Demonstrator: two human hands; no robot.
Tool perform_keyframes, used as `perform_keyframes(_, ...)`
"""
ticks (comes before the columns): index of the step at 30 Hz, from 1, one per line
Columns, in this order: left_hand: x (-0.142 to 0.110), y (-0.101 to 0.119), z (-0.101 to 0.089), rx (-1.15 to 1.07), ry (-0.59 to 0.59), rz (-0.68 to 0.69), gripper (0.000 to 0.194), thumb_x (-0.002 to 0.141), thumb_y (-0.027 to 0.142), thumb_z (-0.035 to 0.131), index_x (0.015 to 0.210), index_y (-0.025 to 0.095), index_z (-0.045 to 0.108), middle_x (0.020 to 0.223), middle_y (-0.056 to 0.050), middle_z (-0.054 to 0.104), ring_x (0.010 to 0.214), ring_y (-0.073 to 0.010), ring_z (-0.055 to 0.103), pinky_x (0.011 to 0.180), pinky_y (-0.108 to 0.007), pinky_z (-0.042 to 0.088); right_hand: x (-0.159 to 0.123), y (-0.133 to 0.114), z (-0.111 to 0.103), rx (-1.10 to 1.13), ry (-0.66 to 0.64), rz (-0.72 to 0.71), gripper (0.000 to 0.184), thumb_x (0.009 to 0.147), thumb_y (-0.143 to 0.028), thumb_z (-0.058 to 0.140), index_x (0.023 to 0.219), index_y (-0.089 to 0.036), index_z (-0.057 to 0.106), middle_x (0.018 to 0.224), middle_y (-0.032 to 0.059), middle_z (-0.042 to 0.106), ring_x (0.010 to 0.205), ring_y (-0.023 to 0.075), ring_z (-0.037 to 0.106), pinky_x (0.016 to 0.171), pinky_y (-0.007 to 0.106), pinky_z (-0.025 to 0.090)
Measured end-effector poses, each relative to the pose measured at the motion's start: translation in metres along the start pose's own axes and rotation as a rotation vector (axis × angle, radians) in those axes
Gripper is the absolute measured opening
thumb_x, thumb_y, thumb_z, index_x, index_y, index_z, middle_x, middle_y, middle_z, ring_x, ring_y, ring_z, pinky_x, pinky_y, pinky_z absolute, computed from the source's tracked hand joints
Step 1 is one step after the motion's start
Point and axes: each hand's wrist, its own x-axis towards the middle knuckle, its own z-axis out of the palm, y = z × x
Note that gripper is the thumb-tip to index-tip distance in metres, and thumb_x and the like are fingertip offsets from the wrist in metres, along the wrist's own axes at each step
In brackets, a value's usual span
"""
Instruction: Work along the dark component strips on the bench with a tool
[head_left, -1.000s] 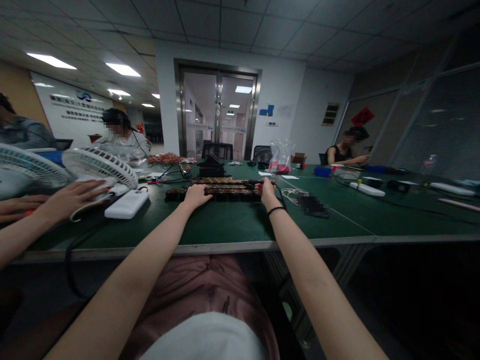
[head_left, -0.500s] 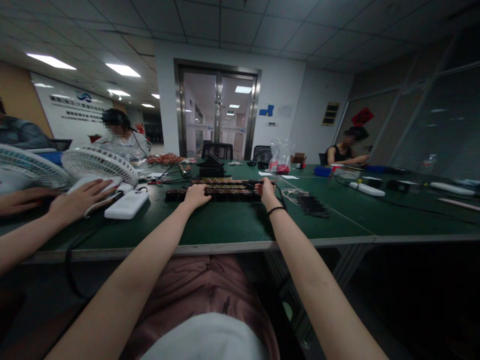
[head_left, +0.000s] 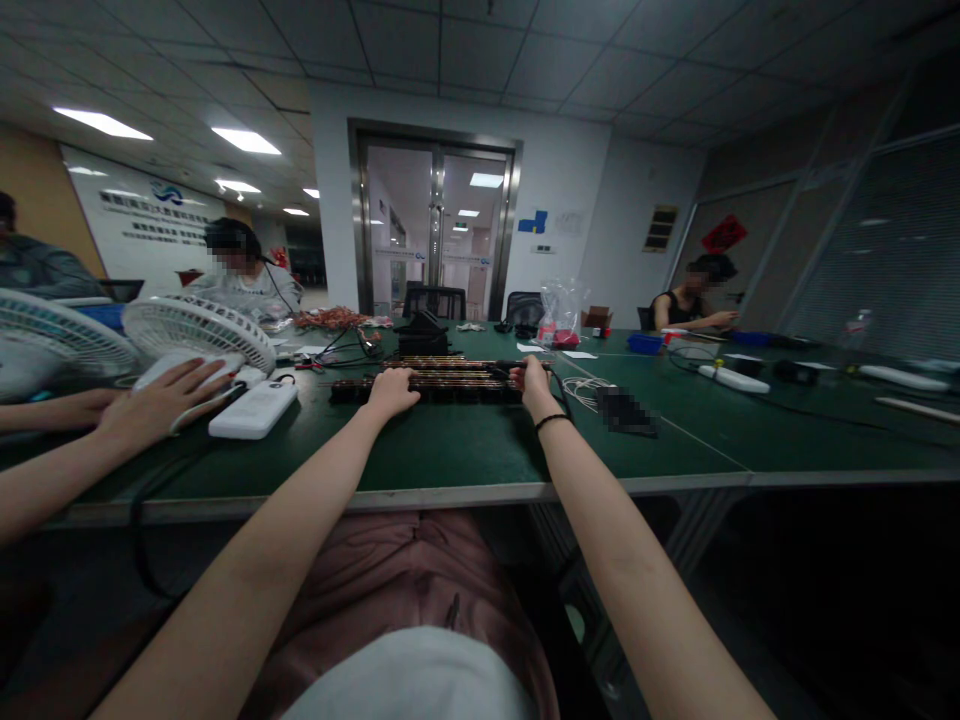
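The metallic rods [head_left: 465, 376] lie side by side on a dark base [head_left: 480, 396], spanning the gap between the person's two sets of fingers. The left hand [head_left: 391, 393] rests over their left part, fingers curled and thumb pointing right; whether it grips cannot be told. The right hand [head_left: 534, 382] is nearly closed, its fingertips pinching what looks like a slim, dark corded tool [head_left: 505, 370] at their right end. The rods look lined up and the handling under way; joints or loose ends are too small to judge, so what is left cannot be told. Just right of the right fingers is a pale cable [head_left: 583, 390]; left of the left fingers sits a white box [head_left: 253, 408] with no readable brand. Beyond the left fingers, the wall sign [head_left: 154, 215] bears a blue logo and lettering too blurred to read surely, as are the glass doors' [head_left: 469, 240] markings.
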Motion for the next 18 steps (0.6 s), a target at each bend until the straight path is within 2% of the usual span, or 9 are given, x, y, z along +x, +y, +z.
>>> perform_keyframes(8, -0.0012, 0.0006, -0.0023, -0.027, 0.001, -0.021, 0.044, 0.079, 0.026, 0.061, 0.122, 0.032, 0.067, 0.098, -0.003, 0.073, 0.105, -0.0284, 0.063, 0.094, -0.036, 0.047, 0.0017, 0.0014, 0.0008, 0.0, 0.0, -0.013, 0.022, 0.089, -0.015, 0.053, 0.068, -0.016, 0.053, 0.042, -0.0021, 0.054, 0.031, 0.0068, 0.047, 0.032, 0.012, 0.036)
perform_keyframes(15, 0.0013, -0.0014, 0.0017, 0.007, 0.007, 0.006, 0.049, 0.079, 0.026, 0.059, 0.127, 0.017, 0.067, 0.102, -0.009, 0.073, 0.106, -0.0289, 0.064, 0.094, -0.035, 0.05, 0.0006, 0.0005, -0.0001, 0.009, -0.002, -0.002, 0.023, 0.09, -0.015, 0.053, 0.067, -0.016, 0.053, 0.043, -0.0013, 0.055, 0.033, 0.0064, 0.047, 0.033, 0.012, 0.036)
perform_keyframes(18, 0.002, -0.0017, 0.0025, 0.018, 0.006, 0.011, 0.051, 0.08, 0.027, 0.059, 0.129, 0.015, 0.066, 0.103, -0.01, 0.073, 0.107, -0.0291, 0.065, 0.095, -0.035, 0.05, -0.0002, 0.0001, -0.0003, 0.014, -0.008, -0.001, 0.022, 0.09, -0.015, 0.053, 0.068, -0.016, 0.054, 0.042, -0.0017, 0.055, 0.034, 0.0068, 0.048, 0.033, 0.012, 0.037)
